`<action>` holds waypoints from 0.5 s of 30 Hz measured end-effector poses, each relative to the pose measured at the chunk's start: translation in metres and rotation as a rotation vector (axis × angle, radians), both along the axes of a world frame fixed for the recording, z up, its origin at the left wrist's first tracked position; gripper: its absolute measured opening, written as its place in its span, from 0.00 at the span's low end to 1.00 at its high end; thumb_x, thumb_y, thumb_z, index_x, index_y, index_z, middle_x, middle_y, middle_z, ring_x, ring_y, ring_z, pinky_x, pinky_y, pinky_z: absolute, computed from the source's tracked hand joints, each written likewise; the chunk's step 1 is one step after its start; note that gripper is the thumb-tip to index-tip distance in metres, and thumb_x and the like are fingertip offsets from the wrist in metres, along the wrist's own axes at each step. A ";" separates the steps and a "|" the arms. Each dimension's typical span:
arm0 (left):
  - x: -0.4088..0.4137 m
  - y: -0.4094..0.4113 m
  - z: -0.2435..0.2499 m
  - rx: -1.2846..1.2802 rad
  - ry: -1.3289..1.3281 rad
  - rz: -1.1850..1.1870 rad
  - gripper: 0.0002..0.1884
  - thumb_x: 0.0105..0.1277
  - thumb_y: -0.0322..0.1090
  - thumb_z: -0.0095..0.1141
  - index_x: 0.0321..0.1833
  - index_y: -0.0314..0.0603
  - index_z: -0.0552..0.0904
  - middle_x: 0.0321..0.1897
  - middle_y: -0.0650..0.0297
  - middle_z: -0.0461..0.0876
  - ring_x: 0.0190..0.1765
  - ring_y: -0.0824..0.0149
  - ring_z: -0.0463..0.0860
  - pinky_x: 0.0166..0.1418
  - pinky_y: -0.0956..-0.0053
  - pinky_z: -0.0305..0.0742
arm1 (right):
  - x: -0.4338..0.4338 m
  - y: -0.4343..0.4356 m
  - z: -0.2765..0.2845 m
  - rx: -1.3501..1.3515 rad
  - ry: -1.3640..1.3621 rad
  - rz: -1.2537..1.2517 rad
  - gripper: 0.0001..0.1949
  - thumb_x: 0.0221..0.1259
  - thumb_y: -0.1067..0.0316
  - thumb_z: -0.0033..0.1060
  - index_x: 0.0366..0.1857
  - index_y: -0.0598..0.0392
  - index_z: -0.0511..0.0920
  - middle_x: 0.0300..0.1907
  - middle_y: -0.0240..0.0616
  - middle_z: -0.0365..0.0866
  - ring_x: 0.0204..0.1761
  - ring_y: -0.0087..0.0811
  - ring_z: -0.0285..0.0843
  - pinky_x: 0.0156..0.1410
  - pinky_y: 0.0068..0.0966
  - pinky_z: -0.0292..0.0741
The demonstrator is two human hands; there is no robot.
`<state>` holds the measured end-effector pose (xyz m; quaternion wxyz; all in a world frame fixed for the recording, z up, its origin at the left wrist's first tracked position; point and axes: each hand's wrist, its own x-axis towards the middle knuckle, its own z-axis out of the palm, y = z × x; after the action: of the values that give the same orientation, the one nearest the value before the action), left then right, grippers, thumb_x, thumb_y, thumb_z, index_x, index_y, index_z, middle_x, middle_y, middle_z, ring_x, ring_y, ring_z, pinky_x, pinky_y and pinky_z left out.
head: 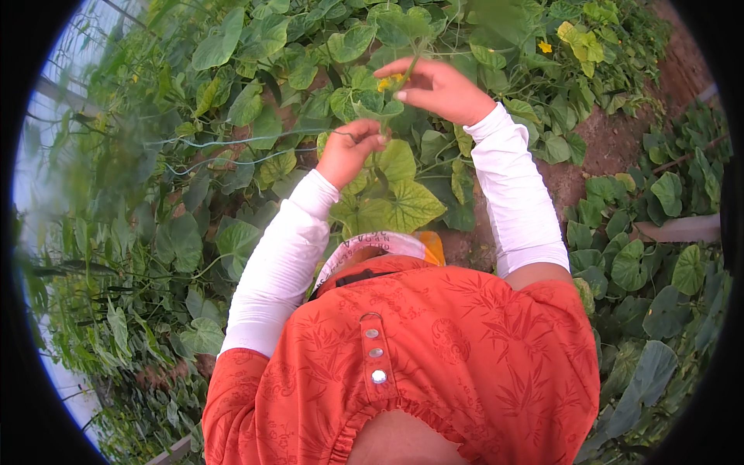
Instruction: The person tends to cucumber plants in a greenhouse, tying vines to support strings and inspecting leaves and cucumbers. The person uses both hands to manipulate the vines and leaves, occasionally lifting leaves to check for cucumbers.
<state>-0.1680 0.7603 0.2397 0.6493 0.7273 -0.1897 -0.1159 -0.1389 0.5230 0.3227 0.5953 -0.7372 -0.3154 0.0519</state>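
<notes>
My left hand [349, 150] pinches a thin green vine stem between thumb and fingertips, with a pale blue twine [232, 141] running to it from the left. Higher and to the right, my right hand [439, 90] has its thumb and fingers around an upright vine stem [411, 67]; whether they press on it I cannot tell. A yellow flower [388, 83] sits by its fingertips. Small curled leaves [378, 107] lie between the hands. Below them hang broad yellow-green cucumber-type leaves [407, 203].
Dense leafy vines [180, 241] fill the left and top. A printed white and yellow sack [430, 244] shows at my waist. Bare brown soil [610, 139] runs along the right, with more vines [630, 264] beyond. Translucent sheeting [52, 128] stands at the far left.
</notes>
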 end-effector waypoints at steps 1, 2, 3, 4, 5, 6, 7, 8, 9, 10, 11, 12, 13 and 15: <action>0.000 0.001 0.001 0.016 -0.005 -0.007 0.08 0.71 0.24 0.54 0.50 0.31 0.80 0.46 0.57 0.85 0.47 0.68 0.84 0.53 0.72 0.82 | 0.001 0.000 -0.001 -0.035 0.008 0.007 0.17 0.64 0.71 0.62 0.58 0.54 0.78 0.43 0.26 0.80 0.42 0.18 0.73 0.51 0.19 0.72; 0.000 0.002 0.001 0.006 0.000 -0.004 0.08 0.71 0.24 0.54 0.50 0.31 0.80 0.46 0.57 0.85 0.47 0.68 0.84 0.53 0.72 0.82 | 0.001 0.001 -0.001 0.001 0.030 -0.014 0.16 0.64 0.70 0.63 0.56 0.54 0.78 0.42 0.26 0.80 0.41 0.18 0.74 0.51 0.19 0.73; -0.001 0.003 0.001 -0.006 0.005 0.003 0.08 0.71 0.24 0.54 0.50 0.31 0.80 0.46 0.57 0.85 0.48 0.68 0.84 0.52 0.72 0.82 | -0.001 0.004 -0.001 0.035 0.053 -0.032 0.15 0.64 0.70 0.64 0.54 0.55 0.79 0.41 0.27 0.81 0.41 0.18 0.75 0.50 0.19 0.74; -0.002 0.004 0.000 -0.018 0.011 0.009 0.08 0.71 0.24 0.54 0.50 0.31 0.80 0.46 0.57 0.85 0.48 0.68 0.84 0.52 0.72 0.82 | -0.001 0.006 -0.002 0.068 0.077 -0.050 0.14 0.63 0.70 0.65 0.53 0.55 0.79 0.40 0.28 0.81 0.40 0.18 0.76 0.50 0.19 0.74; -0.002 0.004 -0.001 -0.022 0.014 0.011 0.08 0.71 0.23 0.54 0.50 0.31 0.80 0.46 0.57 0.85 0.48 0.68 0.84 0.52 0.72 0.82 | -0.002 0.008 -0.004 0.113 0.101 -0.070 0.13 0.62 0.70 0.65 0.50 0.56 0.79 0.40 0.29 0.82 0.40 0.19 0.77 0.49 0.19 0.75; -0.002 0.005 -0.002 -0.027 0.015 0.013 0.08 0.71 0.23 0.54 0.50 0.31 0.80 0.46 0.57 0.85 0.47 0.68 0.84 0.52 0.72 0.82 | -0.001 0.010 -0.007 0.158 0.124 -0.091 0.12 0.62 0.71 0.66 0.48 0.57 0.79 0.39 0.30 0.82 0.39 0.19 0.78 0.47 0.19 0.76; -0.002 0.005 -0.002 -0.031 0.016 0.015 0.08 0.71 0.23 0.54 0.50 0.31 0.80 0.46 0.57 0.85 0.47 0.67 0.84 0.52 0.72 0.82 | -0.001 0.012 -0.010 0.203 0.147 -0.112 0.11 0.61 0.72 0.67 0.46 0.58 0.79 0.38 0.31 0.83 0.38 0.20 0.79 0.46 0.19 0.77; -0.002 0.006 -0.003 -0.039 0.012 0.016 0.08 0.71 0.23 0.54 0.50 0.31 0.80 0.46 0.57 0.85 0.47 0.67 0.84 0.52 0.72 0.82 | -0.002 0.015 -0.013 0.227 0.164 -0.133 0.10 0.61 0.72 0.67 0.44 0.59 0.79 0.37 0.32 0.83 0.38 0.20 0.80 0.45 0.19 0.77; -0.003 0.006 -0.002 -0.045 0.007 0.018 0.08 0.71 0.23 0.54 0.50 0.31 0.80 0.46 0.57 0.85 0.47 0.67 0.84 0.52 0.72 0.82 | -0.002 0.017 -0.015 0.253 0.180 -0.153 0.10 0.60 0.73 0.68 0.43 0.60 0.78 0.37 0.32 0.83 0.37 0.20 0.80 0.44 0.19 0.78; -0.004 0.006 -0.002 -0.052 0.002 0.020 0.08 0.71 0.23 0.54 0.50 0.31 0.80 0.46 0.57 0.85 0.47 0.67 0.84 0.52 0.72 0.82 | -0.003 0.019 -0.018 0.278 0.196 -0.174 0.09 0.60 0.73 0.68 0.41 0.60 0.78 0.36 0.33 0.84 0.37 0.21 0.81 0.44 0.19 0.78; -0.005 0.007 -0.004 -0.058 0.015 0.033 0.08 0.71 0.23 0.54 0.50 0.31 0.80 0.46 0.57 0.85 0.47 0.67 0.84 0.52 0.72 0.82 | -0.005 0.022 -0.020 0.313 0.188 -0.181 0.09 0.60 0.73 0.69 0.40 0.60 0.78 0.35 0.33 0.83 0.36 0.20 0.80 0.43 0.19 0.78; -0.004 0.007 -0.006 -0.065 0.026 0.044 0.08 0.71 0.23 0.54 0.50 0.30 0.80 0.46 0.57 0.85 0.46 0.67 0.84 0.52 0.72 0.82 | -0.006 0.026 -0.021 0.347 0.178 -0.189 0.09 0.60 0.73 0.69 0.38 0.60 0.77 0.34 0.33 0.83 0.36 0.20 0.80 0.42 0.19 0.77; -0.004 0.007 -0.007 -0.073 0.036 0.056 0.08 0.71 0.23 0.54 0.50 0.30 0.80 0.46 0.56 0.85 0.46 0.67 0.84 0.52 0.72 0.82 | -0.008 0.029 -0.022 0.381 0.168 -0.197 0.09 0.60 0.72 0.70 0.37 0.60 0.77 0.33 0.32 0.83 0.35 0.20 0.79 0.41 0.19 0.77; -0.006 0.005 -0.006 -0.082 0.042 0.064 0.07 0.70 0.23 0.55 0.49 0.30 0.80 0.45 0.57 0.85 0.46 0.68 0.84 0.52 0.72 0.82 | -0.012 0.035 -0.027 0.409 0.124 -0.261 0.08 0.60 0.72 0.70 0.36 0.59 0.77 0.32 0.33 0.83 0.34 0.20 0.80 0.40 0.19 0.77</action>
<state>-0.1742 0.7657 0.2337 0.6858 0.7031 -0.1575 -0.1023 -0.1513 0.5579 0.2954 0.7520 -0.6313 -0.1841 -0.0452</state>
